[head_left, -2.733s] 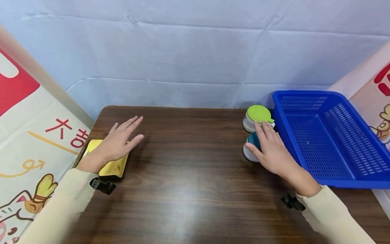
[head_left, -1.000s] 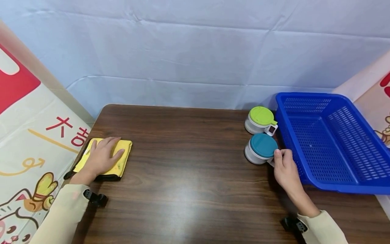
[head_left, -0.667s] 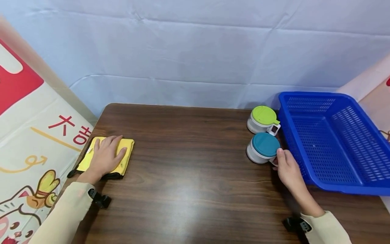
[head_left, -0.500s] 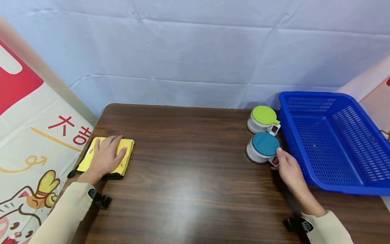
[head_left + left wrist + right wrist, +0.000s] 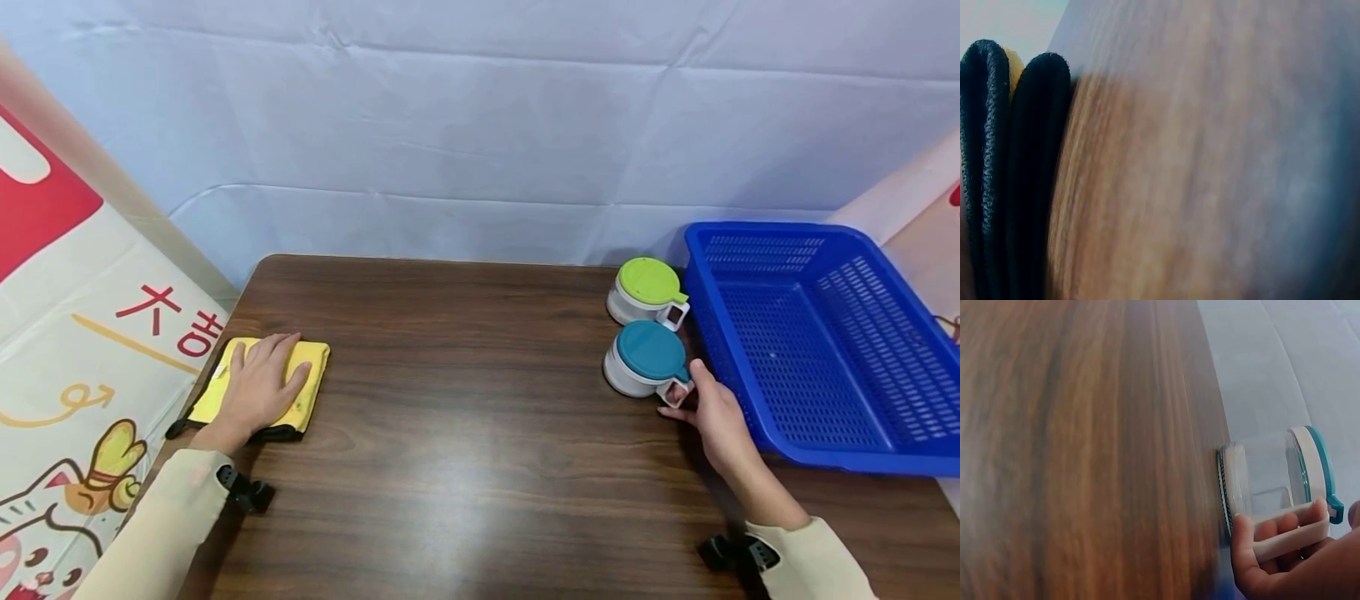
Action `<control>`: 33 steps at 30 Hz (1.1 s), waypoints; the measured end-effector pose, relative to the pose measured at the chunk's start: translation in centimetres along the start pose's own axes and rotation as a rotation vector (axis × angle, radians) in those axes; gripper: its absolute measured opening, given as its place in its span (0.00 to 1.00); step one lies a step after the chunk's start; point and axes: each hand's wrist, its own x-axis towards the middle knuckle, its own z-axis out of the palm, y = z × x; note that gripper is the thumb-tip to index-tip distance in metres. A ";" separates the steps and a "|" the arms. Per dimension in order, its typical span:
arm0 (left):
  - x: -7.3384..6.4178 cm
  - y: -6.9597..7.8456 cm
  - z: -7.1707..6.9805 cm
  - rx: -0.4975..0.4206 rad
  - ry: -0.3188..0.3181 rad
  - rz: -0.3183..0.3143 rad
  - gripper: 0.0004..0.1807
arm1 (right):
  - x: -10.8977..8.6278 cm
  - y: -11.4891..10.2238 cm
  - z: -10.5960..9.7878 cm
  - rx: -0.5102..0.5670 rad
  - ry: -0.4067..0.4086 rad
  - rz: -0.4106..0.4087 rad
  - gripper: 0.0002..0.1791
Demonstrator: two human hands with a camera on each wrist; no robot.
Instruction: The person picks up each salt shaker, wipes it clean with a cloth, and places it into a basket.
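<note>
My left hand [image 5: 258, 387] lies with fingers spread on a folded yellow cloth [image 5: 313, 367] with black edging, at the table's left side. In the left wrist view only the cloth's black folded edge [image 5: 1038, 169] shows, beside bare wood. At the right, my right hand [image 5: 720, 421] has its fingers curled around the white handle [image 5: 675, 392] of a clear seasoning jar [image 5: 628, 379] with a teal lid [image 5: 651, 350]. The right wrist view shows several fingertips [image 5: 1266, 530] at the handle loop, the thumb apart near the lid's tab. The jar stands upright, something pale at its bottom.
Just behind stands a similar jar with a lime-green lid [image 5: 649, 281], its handle close to the teal lid. A blue perforated basket [image 5: 723, 358] sits to the right of both jars. The brown wooden table [image 5: 450, 417] meets a pale cloth backdrop [image 5: 450, 125] at the back.
Both hands came down from above the table, the left onto the cloth, the right to the teal-lidded jar's handle. Lately the right thumb moved off the lid and the handle shows more.
</note>
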 end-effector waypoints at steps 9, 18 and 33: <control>0.2 0.4 0.2 -0.023 0.034 0.009 0.29 | -0.4 0.3 0.0 0.154 -0.043 0.000 0.26; 0.6 0.4 0.1 0.013 0.100 0.035 0.24 | -0.5 1.0 -0.1 0.263 -0.129 -0.045 0.25; 0.2 0.2 -1.3 0.018 -0.019 0.025 0.27 | -0.6 0.6 0.4 0.288 -0.136 -0.046 0.24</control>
